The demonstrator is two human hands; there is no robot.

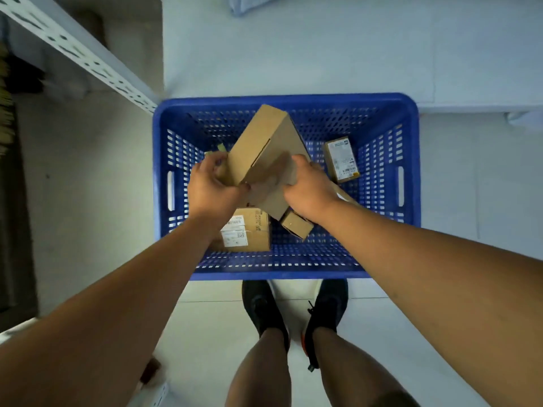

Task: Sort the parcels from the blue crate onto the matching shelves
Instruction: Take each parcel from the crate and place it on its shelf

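Box (264, 148): tilted above crate (293, 99), in both hands.
Left hand (213, 186): fingers curled round its left edge.
Right hand (311, 190): fingers curled over its right side.

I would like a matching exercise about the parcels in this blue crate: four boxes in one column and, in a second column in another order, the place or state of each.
Things
1. large plain box
2. narrow box with a barcode label
3. box with white labels
4. small plain box

Places or states
A. on the floor of the blue crate, close to its right wall
B. partly under the left forearm, by the near wall
C. tilted, gripped by the left hand and the right hand
D. next to the right wrist

Pairs: 1-C, 2-A, 3-B, 4-D
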